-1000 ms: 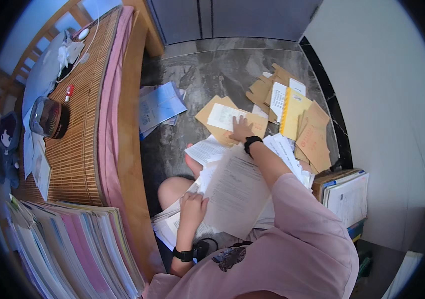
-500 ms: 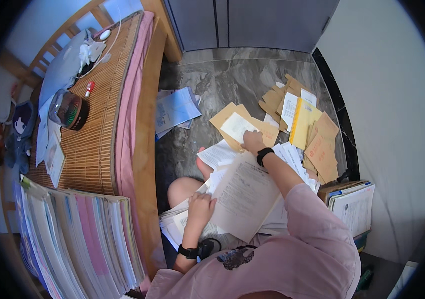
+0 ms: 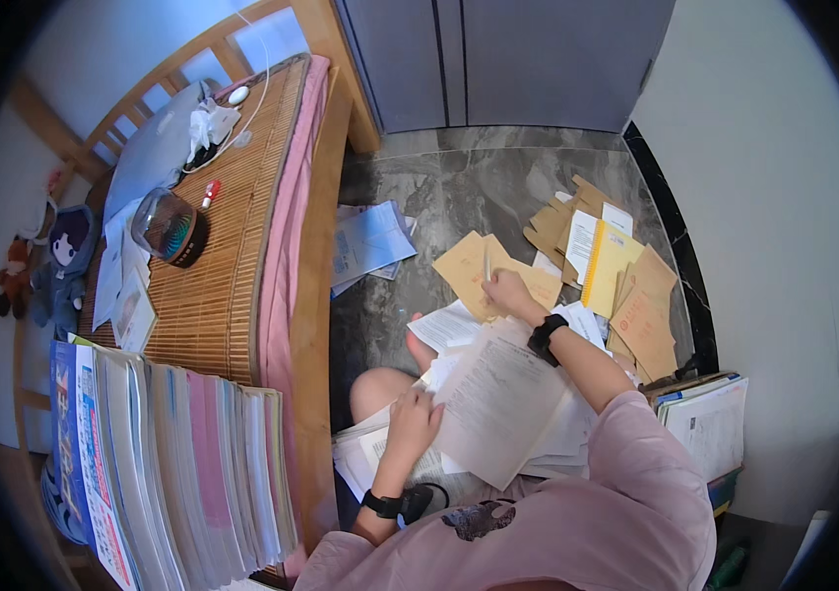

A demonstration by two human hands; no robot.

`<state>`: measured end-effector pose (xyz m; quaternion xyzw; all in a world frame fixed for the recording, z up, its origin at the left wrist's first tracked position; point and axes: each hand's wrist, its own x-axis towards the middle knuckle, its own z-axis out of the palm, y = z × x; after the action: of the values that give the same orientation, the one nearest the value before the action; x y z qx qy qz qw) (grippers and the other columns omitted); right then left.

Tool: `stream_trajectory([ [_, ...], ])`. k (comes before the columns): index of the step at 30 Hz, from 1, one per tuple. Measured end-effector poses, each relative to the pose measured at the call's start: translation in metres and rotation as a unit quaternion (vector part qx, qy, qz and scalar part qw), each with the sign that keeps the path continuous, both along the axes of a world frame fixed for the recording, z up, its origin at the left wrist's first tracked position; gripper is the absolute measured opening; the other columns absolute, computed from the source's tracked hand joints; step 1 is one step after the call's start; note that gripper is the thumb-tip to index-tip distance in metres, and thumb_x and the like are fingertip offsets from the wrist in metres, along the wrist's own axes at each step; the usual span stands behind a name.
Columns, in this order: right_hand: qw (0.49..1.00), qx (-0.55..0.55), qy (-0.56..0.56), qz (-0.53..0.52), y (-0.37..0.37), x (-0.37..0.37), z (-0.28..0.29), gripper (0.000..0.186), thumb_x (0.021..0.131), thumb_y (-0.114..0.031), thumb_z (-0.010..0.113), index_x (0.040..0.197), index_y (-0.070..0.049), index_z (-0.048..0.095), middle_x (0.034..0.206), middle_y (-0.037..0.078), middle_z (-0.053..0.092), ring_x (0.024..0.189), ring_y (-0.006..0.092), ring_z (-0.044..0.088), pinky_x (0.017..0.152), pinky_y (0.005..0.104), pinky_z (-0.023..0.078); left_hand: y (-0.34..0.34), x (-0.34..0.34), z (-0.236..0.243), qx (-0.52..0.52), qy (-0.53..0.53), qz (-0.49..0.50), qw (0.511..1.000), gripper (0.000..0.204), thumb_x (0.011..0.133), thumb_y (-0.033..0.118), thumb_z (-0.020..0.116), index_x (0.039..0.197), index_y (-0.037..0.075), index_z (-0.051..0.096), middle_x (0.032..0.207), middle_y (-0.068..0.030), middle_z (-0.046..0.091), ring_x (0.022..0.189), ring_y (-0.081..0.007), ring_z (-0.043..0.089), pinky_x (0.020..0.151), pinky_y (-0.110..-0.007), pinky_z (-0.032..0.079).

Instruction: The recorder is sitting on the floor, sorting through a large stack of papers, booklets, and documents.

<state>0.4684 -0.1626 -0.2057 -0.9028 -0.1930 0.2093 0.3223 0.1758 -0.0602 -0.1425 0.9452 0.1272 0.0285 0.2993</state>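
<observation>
In my lap lie loose papers (image 3: pixel 360 453), with a printed sheet (image 3: pixel 493 394) on top. My left hand (image 3: pixel 417 419) rests at that sheet's left edge, fingers curled onto it; I cannot tell how firmly they grip. My right hand (image 3: pixel 506 294) is closed on a thin white slip (image 3: pixel 487 260), held nearly edge-on over several brown envelopes (image 3: pixel 454 271). To the right lie a yellow spiral notebook (image 3: pixel 605 271), more envelopes (image 3: pixel 646 325) and torn brown paper (image 3: pixel 548 227).
A bed (image 3: pixel 223 295) with a bamboo mat and a tall stack of notebooks (image 3: pixel 193 463) borders the left. Blue booklets (image 3: pixel 365 246) lie on the marble floor (image 3: pixel 459 177). A grey door (image 3: pixel 548 59) is ahead; a white wall (image 3: pixel 754 197) and another paper stack (image 3: pixel 705 424) stand right.
My right hand has picked up the white paper from the envelopes, turning it edge-on. The whole view has shifted, scene contents appearing lower in the picture.
</observation>
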Motion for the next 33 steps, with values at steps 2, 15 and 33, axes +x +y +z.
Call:
stream_trajectory([
  [2,0.992,0.119,0.043,0.017,-0.007,-0.009,0.023,0.021,0.078,-0.022,0.056,0.07,-0.002,0.057,0.067,0.006,0.058,0.062,0.0156,0.057,0.056,0.0298,0.045,-0.002,0.002,0.008,-0.012,-0.03,0.028,0.999,0.031,0.077,0.019,0.059,0.101,-0.001,0.057,0.101,-0.0217,0.053,0.095,-0.0359,0.05,0.082,-0.042,0.04],
  [15,0.93,0.298,0.153,0.149,-0.094,-0.179,0.174,0.016,0.083,-0.013,0.058,0.076,-0.002,0.049,0.071,0.001,0.052,0.069,0.007,0.047,0.066,0.0224,0.04,-0.044,0.037,0.087,-0.561,-0.168,-0.021,0.81,0.085,0.081,0.002,0.056,0.138,0.007,-0.007,0.14,-0.0211,0.014,0.12,-0.0299,0.038,0.091,-0.035,0.04],
  [33,0.826,0.453,0.295,0.161,-0.142,-0.221,0.164,0.019,0.087,-0.014,0.05,0.076,0.0,0.052,0.116,0.006,0.043,0.106,0.0164,0.039,0.09,0.0309,0.03,-0.079,0.023,0.115,-0.607,-0.035,-0.179,0.774,0.062,0.084,0.011,0.049,0.135,0.001,0.015,0.128,-0.016,0.04,0.112,-0.0254,0.047,0.093,-0.034,0.038],
])
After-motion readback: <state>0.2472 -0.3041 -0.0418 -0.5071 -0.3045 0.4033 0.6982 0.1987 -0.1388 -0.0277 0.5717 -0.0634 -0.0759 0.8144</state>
